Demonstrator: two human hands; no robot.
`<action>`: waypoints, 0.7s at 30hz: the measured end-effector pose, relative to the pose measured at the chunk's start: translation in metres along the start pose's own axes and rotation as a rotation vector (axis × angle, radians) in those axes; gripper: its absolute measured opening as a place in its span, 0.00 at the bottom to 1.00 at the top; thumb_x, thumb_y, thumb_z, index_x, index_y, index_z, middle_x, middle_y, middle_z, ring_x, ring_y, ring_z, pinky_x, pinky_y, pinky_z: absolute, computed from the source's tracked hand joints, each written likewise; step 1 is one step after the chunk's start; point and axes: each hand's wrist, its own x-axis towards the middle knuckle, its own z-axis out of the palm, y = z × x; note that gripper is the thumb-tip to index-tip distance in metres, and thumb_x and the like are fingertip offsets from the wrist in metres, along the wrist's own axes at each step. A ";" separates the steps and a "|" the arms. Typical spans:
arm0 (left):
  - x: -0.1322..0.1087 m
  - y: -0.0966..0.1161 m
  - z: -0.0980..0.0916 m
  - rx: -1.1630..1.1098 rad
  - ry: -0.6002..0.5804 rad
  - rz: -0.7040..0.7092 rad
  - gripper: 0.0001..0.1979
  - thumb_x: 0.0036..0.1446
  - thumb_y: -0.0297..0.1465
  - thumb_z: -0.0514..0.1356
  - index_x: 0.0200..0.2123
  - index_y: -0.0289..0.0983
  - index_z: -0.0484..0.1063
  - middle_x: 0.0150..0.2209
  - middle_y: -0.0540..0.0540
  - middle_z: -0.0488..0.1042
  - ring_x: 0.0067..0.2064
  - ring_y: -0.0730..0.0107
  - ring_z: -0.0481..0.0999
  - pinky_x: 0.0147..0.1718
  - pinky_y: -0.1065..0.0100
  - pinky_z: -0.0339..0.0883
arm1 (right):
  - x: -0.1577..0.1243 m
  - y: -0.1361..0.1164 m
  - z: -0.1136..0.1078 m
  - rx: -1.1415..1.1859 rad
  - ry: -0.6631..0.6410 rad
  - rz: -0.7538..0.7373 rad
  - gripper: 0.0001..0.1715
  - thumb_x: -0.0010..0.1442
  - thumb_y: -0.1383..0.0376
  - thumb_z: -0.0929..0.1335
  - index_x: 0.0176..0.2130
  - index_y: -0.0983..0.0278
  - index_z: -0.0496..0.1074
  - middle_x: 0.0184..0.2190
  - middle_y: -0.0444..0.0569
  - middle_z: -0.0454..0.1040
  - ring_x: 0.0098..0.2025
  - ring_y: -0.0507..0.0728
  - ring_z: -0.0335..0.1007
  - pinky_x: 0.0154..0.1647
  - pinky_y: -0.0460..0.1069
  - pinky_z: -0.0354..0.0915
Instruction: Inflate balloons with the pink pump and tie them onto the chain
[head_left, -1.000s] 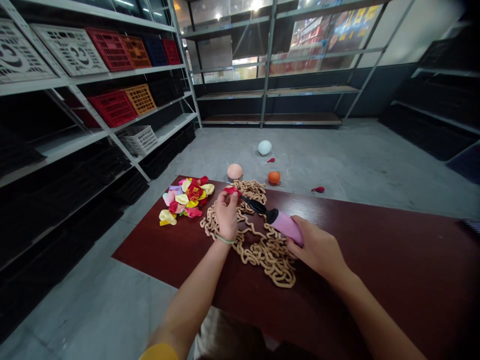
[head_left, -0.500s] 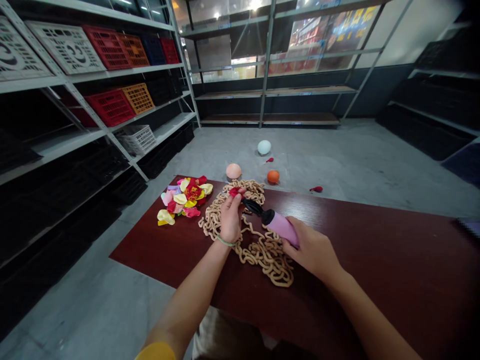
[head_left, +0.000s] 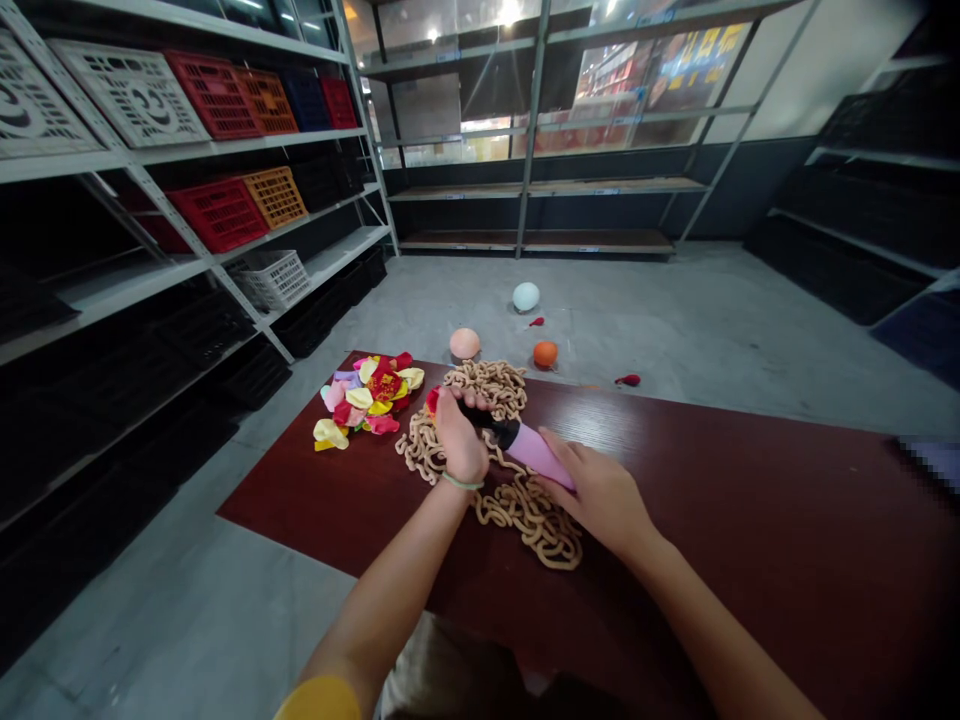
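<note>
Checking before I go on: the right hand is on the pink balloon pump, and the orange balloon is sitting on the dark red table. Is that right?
Not quite. The head view shows the orange balloon on the grey floor beyond the far edge of the dark red table, not on it. The right hand is on the pink balloon pump, as you said.

I'm seeing a shop stockroom: left of my left hand (head_left: 459, 440), white steel shelving (head_left: 315, 258) holds red plastic crates (head_left: 217, 215), and well beyond that hand, grey metal racks (head_left: 534, 190) front a glass shopfront (head_left: 660, 85) (bright signs showing through).
</note>
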 end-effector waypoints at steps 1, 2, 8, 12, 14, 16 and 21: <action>0.006 0.004 0.001 -0.013 0.050 0.015 0.16 0.62 0.44 0.56 0.31 0.40 0.58 0.23 0.55 0.58 0.23 0.77 0.63 0.27 0.70 0.64 | 0.000 0.003 0.000 -0.026 -0.002 -0.001 0.33 0.67 0.51 0.61 0.66 0.59 0.56 0.42 0.51 0.75 0.41 0.61 0.73 0.39 0.53 0.65; 0.012 0.009 0.001 -0.020 0.086 0.031 0.15 0.63 0.43 0.55 0.30 0.40 0.58 0.22 0.56 0.57 0.22 0.78 0.62 0.25 0.71 0.62 | -0.001 0.006 0.000 -0.047 -0.001 -0.003 0.33 0.67 0.51 0.61 0.66 0.58 0.57 0.41 0.51 0.75 0.40 0.60 0.73 0.38 0.52 0.65; 0.045 0.056 0.006 0.003 0.131 0.249 0.14 0.65 0.41 0.55 0.30 0.39 0.59 0.22 0.57 0.56 0.20 0.80 0.60 0.22 0.72 0.58 | -0.004 0.025 0.000 -0.064 0.043 -0.030 0.32 0.66 0.53 0.62 0.65 0.58 0.58 0.44 0.51 0.76 0.41 0.59 0.74 0.34 0.50 0.63; 0.043 0.048 0.026 0.012 0.105 0.234 0.16 0.63 0.42 0.56 0.30 0.40 0.58 0.21 0.57 0.56 0.19 0.79 0.60 0.21 0.72 0.57 | -0.007 0.022 0.002 -0.060 0.093 0.075 0.32 0.62 0.52 0.65 0.62 0.59 0.61 0.45 0.52 0.77 0.37 0.59 0.75 0.30 0.49 0.63; 0.032 0.028 0.036 0.038 0.037 0.187 0.16 0.62 0.43 0.58 0.29 0.40 0.58 0.21 0.57 0.57 0.19 0.79 0.62 0.21 0.73 0.59 | -0.008 0.021 0.003 -0.034 0.120 0.133 0.33 0.61 0.52 0.66 0.62 0.58 0.61 0.46 0.51 0.77 0.37 0.60 0.76 0.29 0.50 0.64; 0.016 0.003 0.044 0.088 -0.037 0.171 0.16 0.61 0.44 0.58 0.29 0.40 0.58 0.22 0.56 0.59 0.21 0.79 0.64 0.23 0.73 0.61 | -0.009 0.022 0.004 0.002 0.144 0.159 0.35 0.61 0.51 0.66 0.64 0.57 0.59 0.46 0.51 0.77 0.37 0.60 0.76 0.31 0.51 0.67; -0.012 -0.042 0.050 0.168 -0.087 0.080 0.17 0.62 0.46 0.56 0.30 0.40 0.60 0.23 0.54 0.65 0.22 0.75 0.68 0.24 0.71 0.65 | -0.008 0.022 0.002 0.032 0.162 0.167 0.37 0.62 0.52 0.66 0.66 0.57 0.54 0.48 0.52 0.77 0.39 0.61 0.77 0.33 0.53 0.70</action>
